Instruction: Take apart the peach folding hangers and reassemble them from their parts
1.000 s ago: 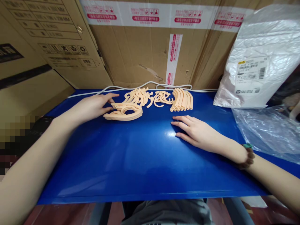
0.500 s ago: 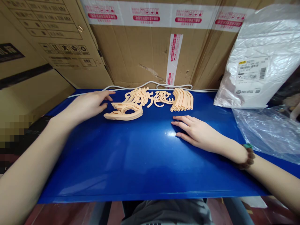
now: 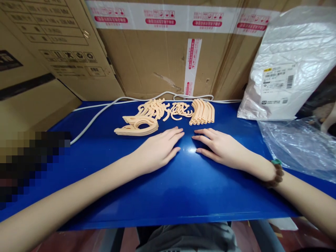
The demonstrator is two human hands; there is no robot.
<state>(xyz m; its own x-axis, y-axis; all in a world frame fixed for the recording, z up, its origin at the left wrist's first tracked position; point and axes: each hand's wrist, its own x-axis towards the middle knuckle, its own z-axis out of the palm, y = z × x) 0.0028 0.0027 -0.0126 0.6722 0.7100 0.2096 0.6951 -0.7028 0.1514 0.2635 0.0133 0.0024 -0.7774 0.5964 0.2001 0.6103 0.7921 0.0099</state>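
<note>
My left hand [image 3: 159, 149] lies flat on the blue mat [image 3: 147, 196] with its fingers stretched out, holding nothing. My right hand [image 3: 220, 148] rests flat beside it, fingers apart and empty; a bead bracelet [image 3: 276, 173] is on that wrist. Just beyond the left hand's fingertips sits a stack of peach curved plastic pieces [image 3: 137, 126]. Farther back lie a loose heap of peach hook-shaped pieces [image 3: 162, 110] and a neat row of curved strips [image 3: 202, 112].
Large cardboard boxes [image 3: 162, 52] wall in the back and left. A white cable [image 3: 105, 111] runs along the mat's far edge. A white plastic parcel [image 3: 286, 66] leans at the right, with clear plastic film [image 3: 299, 147] below it.
My left hand has left the stack of curved pieces and moved right to the middle of the mat, next to my right hand. The right hand has stayed still.
</note>
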